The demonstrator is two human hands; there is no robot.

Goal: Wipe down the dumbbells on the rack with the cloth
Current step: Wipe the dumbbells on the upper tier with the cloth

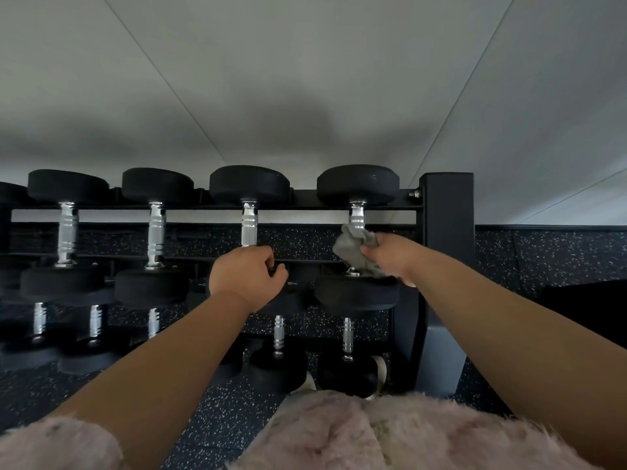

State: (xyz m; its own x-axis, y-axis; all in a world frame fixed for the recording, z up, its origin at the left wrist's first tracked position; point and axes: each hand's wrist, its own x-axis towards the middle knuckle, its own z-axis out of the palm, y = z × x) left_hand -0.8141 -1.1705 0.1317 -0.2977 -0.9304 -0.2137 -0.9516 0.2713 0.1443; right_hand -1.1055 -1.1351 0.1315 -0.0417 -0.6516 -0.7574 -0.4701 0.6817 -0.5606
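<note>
rack [446,232] spans 9 to 3 o'clock | end dumbbell [358,184] on top tier, 1 o'clock; neighbour dumbbell [249,184] at 11 | my left hand [246,278], 8 o'clock, curled round neighbour's handle | my right hand [390,256], 3 o'clock, clutches cloth [354,245], bunched against end dumbbell's handle

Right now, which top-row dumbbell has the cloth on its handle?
The rightmost dumbbell, beside the rack post: the right hand holds the grey cloth against its chrome handle. The other handles show no cloth.
</note>
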